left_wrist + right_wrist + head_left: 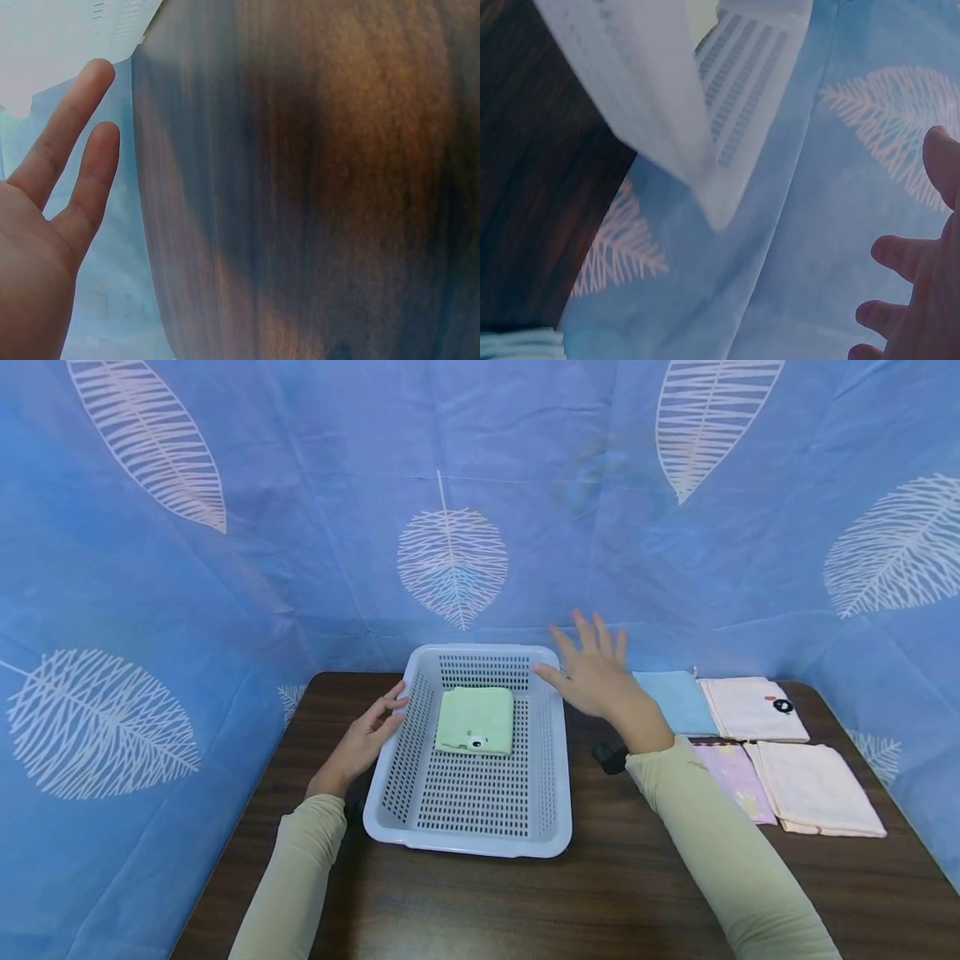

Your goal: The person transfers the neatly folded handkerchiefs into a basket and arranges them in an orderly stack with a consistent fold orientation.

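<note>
A pale plastic basket (492,845) with slotted walls and floor stands on the table. Inside it, toward the back, lies a folded green towel (474,718) with a small face on it. My left hand (365,739) is at the basket's left rim, fingers fairly straight; in the left wrist view, two spread fingers (84,112) show close to the basket's pale side. Over the back right corner of the basket my right hand (596,677) is raised with its fingers spread and nothing in it. The right wrist view shows those fingers (900,255) apart from the basket wall.
Right of the basket lie a folded blue towel (678,703), a white towel with a face (753,708), a purple patterned towel (735,781) and a plain pale towel (817,789). Blue leaf-print cloth (525,552) hangs behind the dark wooden table (480,910).
</note>
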### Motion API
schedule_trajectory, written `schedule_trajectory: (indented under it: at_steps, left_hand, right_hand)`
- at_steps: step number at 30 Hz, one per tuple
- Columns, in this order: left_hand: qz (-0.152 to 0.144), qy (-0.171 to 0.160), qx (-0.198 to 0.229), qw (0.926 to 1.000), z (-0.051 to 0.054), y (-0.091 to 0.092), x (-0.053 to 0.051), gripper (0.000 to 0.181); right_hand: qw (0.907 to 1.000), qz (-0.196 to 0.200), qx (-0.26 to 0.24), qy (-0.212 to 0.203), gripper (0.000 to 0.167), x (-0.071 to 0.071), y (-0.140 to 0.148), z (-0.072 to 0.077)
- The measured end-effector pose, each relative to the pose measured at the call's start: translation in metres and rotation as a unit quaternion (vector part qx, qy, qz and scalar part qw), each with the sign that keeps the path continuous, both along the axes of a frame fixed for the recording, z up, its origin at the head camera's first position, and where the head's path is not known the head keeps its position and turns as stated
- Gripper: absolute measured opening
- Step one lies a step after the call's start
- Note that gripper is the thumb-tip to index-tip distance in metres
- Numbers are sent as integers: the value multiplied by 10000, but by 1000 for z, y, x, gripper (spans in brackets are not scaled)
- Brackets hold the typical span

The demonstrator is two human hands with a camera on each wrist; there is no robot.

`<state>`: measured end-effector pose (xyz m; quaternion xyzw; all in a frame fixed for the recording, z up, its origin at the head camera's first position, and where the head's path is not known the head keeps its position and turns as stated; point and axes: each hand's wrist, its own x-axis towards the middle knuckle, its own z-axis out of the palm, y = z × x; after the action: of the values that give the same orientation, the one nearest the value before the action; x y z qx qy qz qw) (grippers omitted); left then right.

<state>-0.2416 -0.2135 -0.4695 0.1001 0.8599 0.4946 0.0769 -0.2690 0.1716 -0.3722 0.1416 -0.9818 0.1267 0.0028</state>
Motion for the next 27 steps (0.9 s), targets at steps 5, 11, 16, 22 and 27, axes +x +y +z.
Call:
schedule_trajectory:
  at_steps: [5,11,16,22,27]
  left_hand:
    - [54,170,7,9998,-21,-7,-9,46]
    - [135,189,-43,9997,-22,-7,-10,49]
    - [169,165,37,9997,-22,-9,-9,50]
    - [154,174,90,9997,-22,-10,-9,50]
    - [78,180,166,9997,-26,-8,-12,50]
  right_hand:
    - [9999,-97,54,11,80,-2,13,2]
    - [9998,-149,132,-92,78,-3,27,1]
    - [9994,-145,308,-92,78,-8,38,0]
    - [9993,-223,262,-123,79,-11,48,-2]
    - [9991,-294,236,-201,83,-12,60,-7]
